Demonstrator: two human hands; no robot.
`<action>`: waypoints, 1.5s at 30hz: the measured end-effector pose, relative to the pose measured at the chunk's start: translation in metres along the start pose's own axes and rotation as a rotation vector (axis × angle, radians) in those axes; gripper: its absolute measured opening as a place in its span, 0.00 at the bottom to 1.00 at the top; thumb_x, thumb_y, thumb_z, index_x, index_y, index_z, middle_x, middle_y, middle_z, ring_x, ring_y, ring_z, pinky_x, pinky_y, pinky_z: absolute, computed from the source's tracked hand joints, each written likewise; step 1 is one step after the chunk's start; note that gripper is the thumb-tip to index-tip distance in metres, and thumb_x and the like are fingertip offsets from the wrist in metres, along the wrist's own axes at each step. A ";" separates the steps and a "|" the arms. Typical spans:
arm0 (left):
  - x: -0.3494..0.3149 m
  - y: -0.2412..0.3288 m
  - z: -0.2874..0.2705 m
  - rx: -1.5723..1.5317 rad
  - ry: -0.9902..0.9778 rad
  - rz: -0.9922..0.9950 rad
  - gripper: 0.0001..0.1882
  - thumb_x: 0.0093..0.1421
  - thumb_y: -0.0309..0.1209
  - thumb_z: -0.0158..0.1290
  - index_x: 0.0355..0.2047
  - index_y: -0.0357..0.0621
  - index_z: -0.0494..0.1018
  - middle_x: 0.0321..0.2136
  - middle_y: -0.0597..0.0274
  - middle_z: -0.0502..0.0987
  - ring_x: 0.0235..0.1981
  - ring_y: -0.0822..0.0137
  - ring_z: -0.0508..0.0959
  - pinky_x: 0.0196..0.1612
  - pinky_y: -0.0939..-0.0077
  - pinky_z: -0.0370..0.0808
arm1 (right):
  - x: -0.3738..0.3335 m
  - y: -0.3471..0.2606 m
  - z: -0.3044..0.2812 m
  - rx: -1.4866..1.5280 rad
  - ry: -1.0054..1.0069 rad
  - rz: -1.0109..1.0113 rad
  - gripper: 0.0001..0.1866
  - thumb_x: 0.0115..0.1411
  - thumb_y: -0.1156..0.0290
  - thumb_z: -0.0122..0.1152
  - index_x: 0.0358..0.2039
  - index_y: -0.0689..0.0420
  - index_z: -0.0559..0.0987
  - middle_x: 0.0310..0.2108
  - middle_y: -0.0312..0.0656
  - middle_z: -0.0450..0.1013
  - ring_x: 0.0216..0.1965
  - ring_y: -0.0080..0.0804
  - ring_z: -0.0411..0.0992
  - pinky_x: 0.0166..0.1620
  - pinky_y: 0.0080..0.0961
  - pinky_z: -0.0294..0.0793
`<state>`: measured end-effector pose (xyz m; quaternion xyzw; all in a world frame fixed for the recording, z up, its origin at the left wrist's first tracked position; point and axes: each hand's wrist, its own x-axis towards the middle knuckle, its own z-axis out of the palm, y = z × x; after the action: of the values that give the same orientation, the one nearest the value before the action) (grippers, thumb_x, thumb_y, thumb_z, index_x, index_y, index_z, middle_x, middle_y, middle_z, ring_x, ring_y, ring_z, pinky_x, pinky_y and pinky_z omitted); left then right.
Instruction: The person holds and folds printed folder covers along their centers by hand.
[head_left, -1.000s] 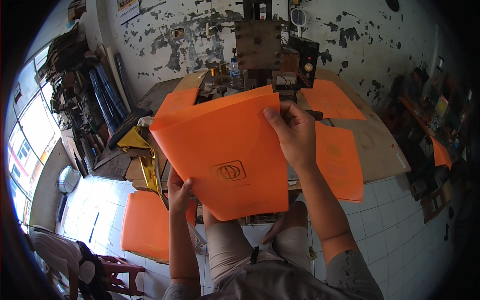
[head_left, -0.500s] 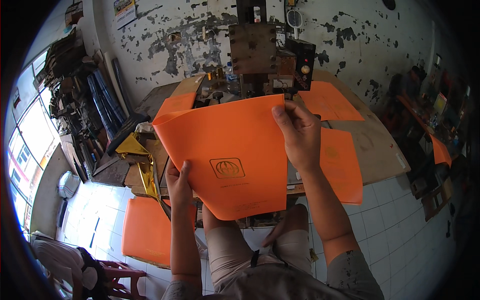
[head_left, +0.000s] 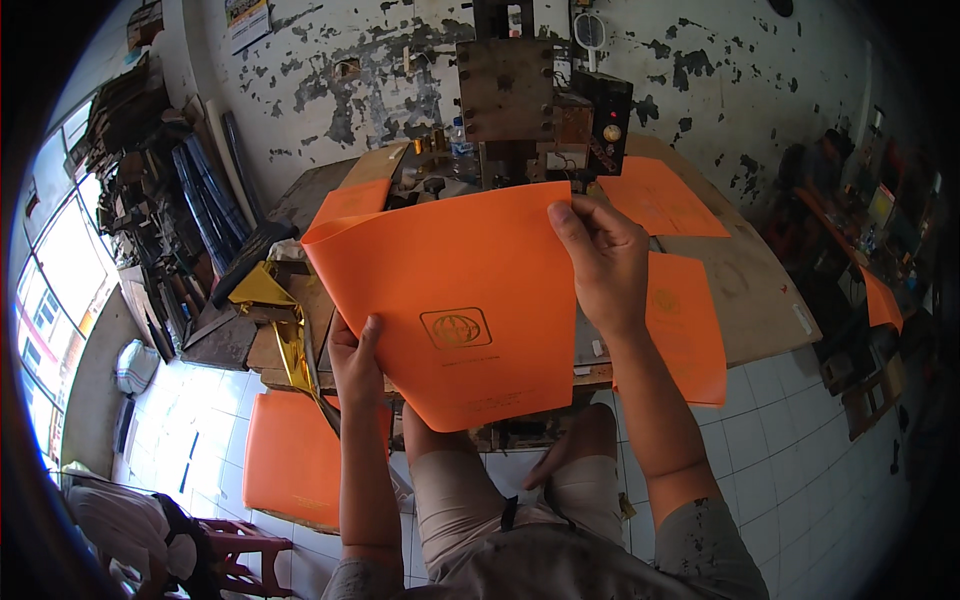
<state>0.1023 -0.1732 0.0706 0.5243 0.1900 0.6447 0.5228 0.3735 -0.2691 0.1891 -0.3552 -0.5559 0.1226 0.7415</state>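
Note:
An orange folder cover (head_left: 450, 270), bent over at its left side, is held up in front of me between both hands. A gold framed emblem and small lines of gold print mark its face. My left hand (head_left: 357, 365) pinches the lower left edge, thumb in front. At the upper right corner my right hand (head_left: 605, 260) grips it between thumb and fingers. Behind the cover stands a dark metal stamping press (head_left: 505, 95), its lower part hidden by the sheet. Gold foil (head_left: 290, 335) hangs off the table to the left of my left hand.
More orange covers lie on the table at the right (head_left: 685, 330), at the back right (head_left: 660, 195) and at the back left (head_left: 350, 202). An orange stack (head_left: 290, 455) sits low on my left. Near a red stool (head_left: 240, 555) is another person (head_left: 125, 525).
The orange cover has risen slightly with both hands and tilts a little differently. My grip on it is unchanged.

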 end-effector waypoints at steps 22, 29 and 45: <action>0.108 0.120 0.090 0.163 -0.201 0.427 0.37 0.65 0.27 0.61 0.65 0.38 0.49 0.52 0.41 0.75 0.51 0.57 0.82 0.49 0.66 0.85 | 0.159 -0.038 -0.015 -0.031 0.118 -0.271 0.18 0.68 0.59 0.66 0.46 0.62 0.85 0.33 0.31 0.80 0.34 0.13 0.72 0.38 0.15 0.71; 0.113 0.113 0.088 0.051 -0.460 0.511 0.28 0.64 0.20 0.58 0.59 0.42 0.55 0.62 0.47 0.65 0.54 0.58 0.79 0.58 0.62 0.80 | 0.190 -0.068 -0.025 -0.043 0.139 -0.302 0.21 0.68 0.60 0.65 0.53 0.64 0.81 0.46 0.42 0.81 0.44 0.26 0.80 0.47 0.23 0.81; 0.116 0.124 0.098 0.214 -0.498 0.377 0.36 0.60 0.15 0.61 0.68 0.35 0.63 0.60 0.52 0.73 0.58 0.62 0.77 0.61 0.65 0.79 | 0.208 -0.073 -0.048 -0.136 0.060 -0.361 0.22 0.68 0.58 0.65 0.53 0.63 0.81 0.45 0.40 0.81 0.45 0.23 0.80 0.47 0.20 0.80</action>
<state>0.1400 -0.1492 0.2613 0.7436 0.0227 0.5586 0.3669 0.4746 -0.2202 0.3841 -0.3025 -0.5953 -0.0611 0.7419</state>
